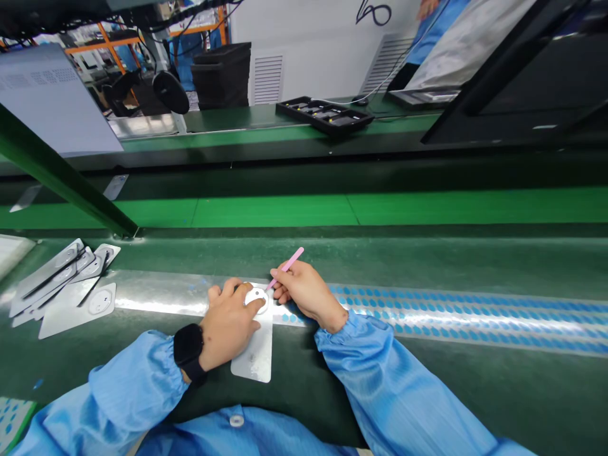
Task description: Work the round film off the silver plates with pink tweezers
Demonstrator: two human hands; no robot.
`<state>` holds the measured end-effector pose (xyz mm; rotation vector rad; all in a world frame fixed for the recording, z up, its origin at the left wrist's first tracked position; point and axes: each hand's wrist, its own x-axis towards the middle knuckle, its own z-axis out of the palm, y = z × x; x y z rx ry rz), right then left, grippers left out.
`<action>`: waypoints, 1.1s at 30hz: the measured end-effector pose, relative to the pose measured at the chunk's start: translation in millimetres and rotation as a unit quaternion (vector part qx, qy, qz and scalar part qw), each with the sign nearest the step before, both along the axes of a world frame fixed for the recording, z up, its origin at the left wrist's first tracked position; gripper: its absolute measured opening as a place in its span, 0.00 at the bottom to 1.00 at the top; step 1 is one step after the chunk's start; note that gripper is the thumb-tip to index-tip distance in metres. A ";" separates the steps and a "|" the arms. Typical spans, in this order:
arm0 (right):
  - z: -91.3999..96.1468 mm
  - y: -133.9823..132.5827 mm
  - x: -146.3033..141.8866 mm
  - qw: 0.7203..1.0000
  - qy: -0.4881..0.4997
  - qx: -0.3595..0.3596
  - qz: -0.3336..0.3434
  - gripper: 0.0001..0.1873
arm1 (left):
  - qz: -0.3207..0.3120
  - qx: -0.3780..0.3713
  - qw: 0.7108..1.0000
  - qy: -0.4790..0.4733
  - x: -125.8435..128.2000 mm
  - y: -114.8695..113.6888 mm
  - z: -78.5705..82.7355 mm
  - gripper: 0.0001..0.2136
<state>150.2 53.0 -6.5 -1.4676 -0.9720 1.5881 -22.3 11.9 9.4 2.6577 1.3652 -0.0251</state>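
My left hand [228, 322] lies on a flat silvery metal plate [256, 358] on the green bench, its fingers pressing down around a white round part [256, 297] at the plate's far end. A black watch sits on that wrist. My right hand [304, 292] is closed in a pinch on pink tweezers [287, 265], whose tip points down at the white round part. Under both hands runs a long clear strip of small blue dot stickers [451, 310].
A pile of several similar metal plates [66, 278] lies at the left. A green slanted frame bar [61, 177] rises at the left. Beyond is a green conveyor [332, 209], a black parts tray [325, 115], and a dark monitor [532, 88] at the right.
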 end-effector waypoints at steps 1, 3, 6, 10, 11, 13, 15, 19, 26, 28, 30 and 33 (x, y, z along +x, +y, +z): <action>0.8 0.0 -0.1 1.000 -0.001 -0.001 0.000 0.12 | 0.002 0.000 1.000 -0.001 -0.2 0.1 -0.2 0.15; 1.8 -0.1 -0.2 1.000 -0.006 -0.004 0.004 0.13 | 0.007 -0.006 1.000 -0.004 -0.2 0.8 -0.3 0.14; 1.7 -0.2 -0.4 1.000 -0.008 -0.006 0.010 0.14 | 0.019 -0.016 1.000 -0.008 0.3 2.6 -0.4 0.13; 0.4 0.0 -0.8 1.000 -0.002 -0.005 0.007 0.13 | 0.030 -0.016 0.999 -0.010 0.6 4.0 -1.7 0.12; 0.3 0.1 -0.9 1.000 -0.001 -0.006 0.007 0.13 | 0.031 -0.014 0.999 -0.012 0.5 3.9 -2.1 0.11; 0.5 0.3 -0.8 1.000 -0.001 -0.008 0.008 0.13 | 0.030 -0.009 0.999 -0.017 0.0 3.4 -2.8 0.11; 0.9 0.4 -0.6 1.000 0.000 -0.009 0.010 0.13 | 0.029 -0.005 0.999 -0.023 -0.6 2.7 -3.1 0.12; 0.6 0.2 0.1 1.000 0.007 -0.009 0.006 0.11 | 0.028 -0.007 0.999 -0.032 -1.4 2.1 -3.8 0.15; 0.6 0.4 0.5 1.000 0.021 -0.009 0.001 0.11 | 0.040 -0.036 0.997 -0.046 0.1 7.3 -6.1 0.12; 2.1 0.0 0.2 1.000 0.025 -0.015 -0.003 0.11 | 0.044 -0.053 0.997 -0.041 3.0 9.1 -5.4 0.11; 3.1 -1.1 0.8 0.999 0.029 -0.022 -0.002 0.12 | 0.049 -0.069 0.996 -0.039 7.8 11.1 -3.5 0.13; 2.6 -2.2 4.8 0.999 0.042 -0.021 0.000 0.14 | 0.060 -0.094 0.993 -0.026 16.4 20.8 2.3 0.19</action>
